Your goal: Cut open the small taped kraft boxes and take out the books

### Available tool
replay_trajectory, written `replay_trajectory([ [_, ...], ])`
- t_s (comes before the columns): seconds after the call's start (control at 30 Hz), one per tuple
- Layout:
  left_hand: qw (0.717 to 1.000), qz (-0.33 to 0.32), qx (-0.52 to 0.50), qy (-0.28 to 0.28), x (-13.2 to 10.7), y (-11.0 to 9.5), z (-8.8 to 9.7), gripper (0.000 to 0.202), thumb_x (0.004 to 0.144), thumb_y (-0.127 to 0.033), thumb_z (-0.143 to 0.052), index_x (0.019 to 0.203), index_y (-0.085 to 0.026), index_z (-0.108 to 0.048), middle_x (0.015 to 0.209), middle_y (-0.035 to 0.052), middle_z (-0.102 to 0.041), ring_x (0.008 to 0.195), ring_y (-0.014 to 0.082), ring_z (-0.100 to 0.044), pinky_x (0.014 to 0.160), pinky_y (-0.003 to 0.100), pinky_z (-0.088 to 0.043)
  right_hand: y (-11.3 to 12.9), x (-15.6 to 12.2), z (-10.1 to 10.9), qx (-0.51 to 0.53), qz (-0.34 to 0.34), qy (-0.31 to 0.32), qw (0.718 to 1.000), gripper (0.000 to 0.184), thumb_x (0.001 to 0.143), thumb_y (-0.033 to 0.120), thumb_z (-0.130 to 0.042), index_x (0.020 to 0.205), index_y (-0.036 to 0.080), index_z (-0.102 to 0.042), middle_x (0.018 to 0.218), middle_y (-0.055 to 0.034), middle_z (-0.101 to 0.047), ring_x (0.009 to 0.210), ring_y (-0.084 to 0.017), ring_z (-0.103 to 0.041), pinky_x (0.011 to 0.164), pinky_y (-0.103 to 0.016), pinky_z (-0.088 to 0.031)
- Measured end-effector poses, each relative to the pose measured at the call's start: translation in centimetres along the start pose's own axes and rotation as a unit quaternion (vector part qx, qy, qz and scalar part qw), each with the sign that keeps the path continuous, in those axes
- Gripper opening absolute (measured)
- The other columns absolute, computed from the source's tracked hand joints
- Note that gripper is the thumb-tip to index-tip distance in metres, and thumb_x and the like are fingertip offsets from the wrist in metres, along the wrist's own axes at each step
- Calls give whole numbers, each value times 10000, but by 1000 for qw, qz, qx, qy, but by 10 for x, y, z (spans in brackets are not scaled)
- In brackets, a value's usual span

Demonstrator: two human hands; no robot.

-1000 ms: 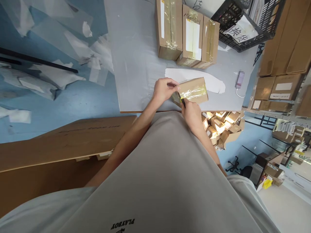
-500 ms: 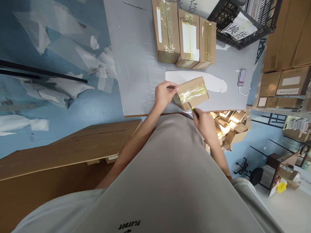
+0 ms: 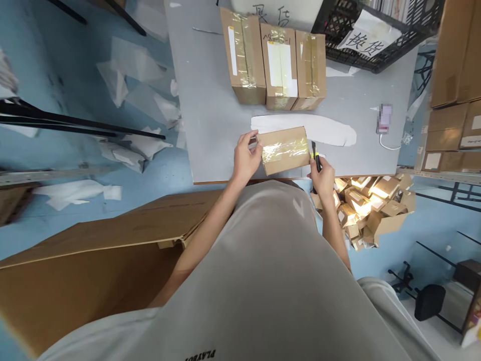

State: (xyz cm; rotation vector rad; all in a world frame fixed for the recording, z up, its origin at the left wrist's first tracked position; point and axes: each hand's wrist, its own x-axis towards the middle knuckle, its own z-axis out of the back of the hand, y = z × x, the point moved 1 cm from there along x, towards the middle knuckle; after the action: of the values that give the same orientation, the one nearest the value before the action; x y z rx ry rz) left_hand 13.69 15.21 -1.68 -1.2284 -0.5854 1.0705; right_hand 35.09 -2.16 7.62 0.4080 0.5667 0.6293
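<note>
A small cardboard box (image 3: 284,149) with shiny clear tape along its top lies near the front edge of the grey table (image 3: 214,125). My left hand (image 3: 247,159) grips its left end, with thumb and fingers at the corner. My right hand (image 3: 322,179) is closed around a black and yellow utility knife (image 3: 316,157). The knife points away from me, just off the right end of the box. Behind the box, a white paper sheet (image 3: 334,131) with rounded ends lies flat.
Three taped cartons (image 3: 278,65) stand side by side farther back. A black plastic crate (image 3: 349,42) with a handwritten sheet is at the back right, and a phone (image 3: 384,119) on a cable lies right. A large open carton (image 3: 112,235) is at left; a heap of boxes (image 3: 361,200) lies right.
The knife has moved from the box's near left edge to beside its right end, now pointing away from me. The box has turned slightly and shifted left, with my left hand still at its left end.
</note>
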Motion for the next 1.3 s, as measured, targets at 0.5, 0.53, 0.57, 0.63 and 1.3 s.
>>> replay_trajectory([
  [0.5,951,-181,216,128,-3,-52,-84,404,1175,-527,-578,1492,-363,-767,1799,68,-579,1806,374,-314,1478,757,-160,6,23,5,-22,122,73,990,570,1168,336,-395,1639,142,-651,1428,-199,-841,1259,-367,-821,1070,-436,-626],
  [0.53,947,-184,231,126,-3,-50,-83,413,1184,-523,-556,1499,-353,-762,1800,71,-578,1807,367,-311,1479,753,-170,7,25,5,-32,127,81,988,571,1168,325,-390,1643,136,-647,1435,-202,-838,1253,-366,-823,1057,-430,-629],
  [0.57,943,-188,245,125,-4,-49,-83,421,1192,-516,-534,1505,-343,-757,1802,75,-575,1809,360,-306,1480,749,-178,9,26,6,-42,128,90,987,576,1169,315,-386,1651,125,-637,1436,-207,-836,1240,-367,-827,1044,-425,-632],
  [0.63,935,-197,268,123,-5,-46,-83,427,1204,-491,-500,1512,-332,-749,1807,76,-569,1814,347,-293,1483,741,-193,15,29,8,-68,121,107,985,591,1173,303,-375,1682,101,-600,1416,-221,-842,1197,-368,-840,1024,-420,-634],
  [1.3,934,-200,271,123,-7,-43,-86,445,1213,-412,-455,1545,-272,-715,1795,113,-578,1811,349,-302,1483,739,-215,89,20,39,-297,9,215,930,485,1194,120,-360,1636,49,-546,1301,-275,-841,1217,-325,-845,998,-365,-624],
])
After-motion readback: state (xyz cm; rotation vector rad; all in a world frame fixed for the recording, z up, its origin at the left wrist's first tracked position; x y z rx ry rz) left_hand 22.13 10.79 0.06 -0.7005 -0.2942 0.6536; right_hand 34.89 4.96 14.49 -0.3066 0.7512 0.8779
